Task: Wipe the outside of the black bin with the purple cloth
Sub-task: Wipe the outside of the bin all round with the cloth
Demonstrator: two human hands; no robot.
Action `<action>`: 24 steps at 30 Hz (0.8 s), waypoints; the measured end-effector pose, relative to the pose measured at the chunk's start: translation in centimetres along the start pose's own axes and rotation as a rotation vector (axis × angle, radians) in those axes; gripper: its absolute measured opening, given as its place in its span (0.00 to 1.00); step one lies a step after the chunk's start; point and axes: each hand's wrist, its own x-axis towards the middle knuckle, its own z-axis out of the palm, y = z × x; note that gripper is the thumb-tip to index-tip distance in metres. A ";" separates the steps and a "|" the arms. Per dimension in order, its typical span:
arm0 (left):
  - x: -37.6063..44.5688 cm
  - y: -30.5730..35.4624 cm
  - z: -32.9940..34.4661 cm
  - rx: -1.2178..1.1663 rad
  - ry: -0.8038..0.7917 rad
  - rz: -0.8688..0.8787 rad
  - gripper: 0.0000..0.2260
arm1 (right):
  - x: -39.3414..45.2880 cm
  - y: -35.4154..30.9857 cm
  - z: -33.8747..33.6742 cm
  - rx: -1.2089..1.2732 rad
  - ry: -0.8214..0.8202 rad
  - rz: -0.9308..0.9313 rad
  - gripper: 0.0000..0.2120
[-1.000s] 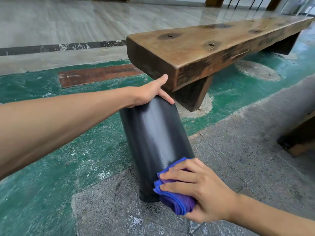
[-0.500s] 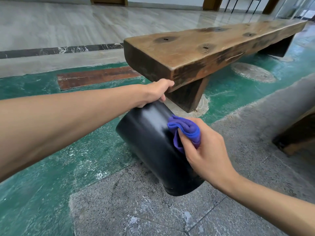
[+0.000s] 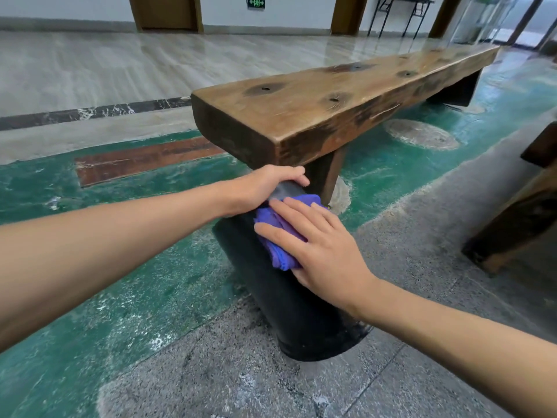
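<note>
On the floor beside the wooden bench (image 3: 331, 107): black bin (image 3: 289, 300), tipped, long axis running from the near base up and away to the far rim. Left hand (image 3: 265, 188) curled over that far rim, steadying. Right hand (image 3: 319, 245) nearer, fingers spread flat, pressing the purple cloth (image 3: 277, 233) against the upper side, just below the left.

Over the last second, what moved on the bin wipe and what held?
The right hand slid the purple cloth from near the base of the black bin up its side to just below the top, its fingers now flatter on the cloth. The bin tipped over further. The left hand kept its grip on the bin's far top end; the bin's base stayed on the floor beside the wooden bench.
</note>
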 end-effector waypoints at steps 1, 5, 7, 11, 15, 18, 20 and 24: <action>-0.1 -0.5 -0.3 0.030 0.019 0.038 0.21 | -0.2 0.5 0.0 0.028 -0.036 -0.042 0.31; -0.8 -2.5 -2.0 0.161 0.121 0.020 0.19 | -2.4 1.8 0.3 0.075 -0.166 -0.185 0.31; -1.3 -3.4 -2.7 0.144 0.159 -0.042 0.22 | -4.0 2.2 0.4 0.074 -0.200 -0.226 0.30; -2.1 -4.4 -3.3 0.156 0.140 -0.090 0.27 | -6.9 3.7 0.5 0.071 -0.266 -0.332 0.29; -2.6 -4.5 -3.5 0.255 0.120 -0.052 0.26 | -9.1 5.4 0.2 0.082 -0.252 -0.312 0.27; -2.6 -5.4 -2.8 0.274 0.211 -0.012 0.22 | -9.4 6.7 0.1 0.290 -0.063 -0.035 0.28; -2.6 -6.0 -2.3 0.270 0.285 0.019 0.20 | -8.5 7.3 0.0 0.471 0.143 0.293 0.25; -3.3 -6.6 -1.7 0.244 0.363 0.083 0.22 | -4.3 9.1 -0.4 0.607 0.237 0.802 0.18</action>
